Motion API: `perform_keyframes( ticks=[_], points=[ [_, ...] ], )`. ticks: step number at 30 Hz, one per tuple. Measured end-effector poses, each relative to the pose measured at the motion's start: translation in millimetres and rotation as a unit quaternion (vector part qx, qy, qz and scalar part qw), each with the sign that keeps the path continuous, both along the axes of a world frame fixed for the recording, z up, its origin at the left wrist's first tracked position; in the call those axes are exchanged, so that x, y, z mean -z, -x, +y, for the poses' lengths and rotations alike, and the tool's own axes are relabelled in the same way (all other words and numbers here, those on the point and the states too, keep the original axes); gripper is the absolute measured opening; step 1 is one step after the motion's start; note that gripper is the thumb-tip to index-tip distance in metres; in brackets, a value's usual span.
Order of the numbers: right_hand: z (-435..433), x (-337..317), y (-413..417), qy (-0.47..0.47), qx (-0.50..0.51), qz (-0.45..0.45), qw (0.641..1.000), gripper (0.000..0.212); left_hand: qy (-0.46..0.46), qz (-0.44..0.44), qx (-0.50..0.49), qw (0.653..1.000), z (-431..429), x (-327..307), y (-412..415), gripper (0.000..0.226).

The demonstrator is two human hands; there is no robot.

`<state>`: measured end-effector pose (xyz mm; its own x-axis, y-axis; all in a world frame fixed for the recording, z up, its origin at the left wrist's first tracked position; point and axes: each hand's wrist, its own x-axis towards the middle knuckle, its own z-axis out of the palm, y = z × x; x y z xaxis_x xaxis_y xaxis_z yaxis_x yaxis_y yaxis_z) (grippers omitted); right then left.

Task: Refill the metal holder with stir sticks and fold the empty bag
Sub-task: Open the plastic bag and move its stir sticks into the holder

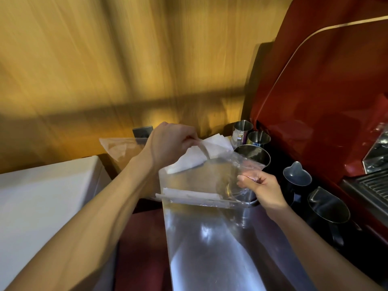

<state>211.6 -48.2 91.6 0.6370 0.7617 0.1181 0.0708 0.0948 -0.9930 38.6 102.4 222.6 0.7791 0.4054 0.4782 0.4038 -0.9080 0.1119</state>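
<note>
A clear plastic bag [201, 179] hangs above the steel counter [210, 244], held by both hands. My left hand [170, 143] pinches a translucent strip at the bag's upper edge. My right hand [262, 187] is closed on the bag's crumpled right side. A few white paper-wrapped sticks [189, 195] lie along the bag's lower edge. A large steel cup [254, 153] stands just behind the bag, partly seen through the plastic; its contents are hidden. The image is motion-blurred.
White folded napkins [214, 147] lie behind my left hand. More clear plastic [119, 148] shows behind my left wrist. Several steel pitchers [327, 208] stand along the right, next to a red espresso machine [325, 91]. A white appliance [42, 198] sits on the left.
</note>
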Motion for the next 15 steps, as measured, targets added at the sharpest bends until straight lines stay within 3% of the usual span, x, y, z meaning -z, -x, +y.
perform_keyframes(
  ticks=[5, 9, 15],
  points=[
    [-8, -12, -6, -0.026, 0.005, -0.023, 0.999, 0.021, -0.034, 0.005, 0.028, 0.999, 1, -29, -7, 0.011],
    [-15, -33, -12, -0.069, 0.018, -0.021, 0.997, 0.011, 0.002, -0.019, 0.047, 0.999, -1, -59, -18, 0.011],
    [-27, -70, -24, -0.124, 0.059, -0.051, 0.989, 0.013, 0.032, -0.028, 0.078, 0.996, -6, -106, -42, 0.01]
  ],
)
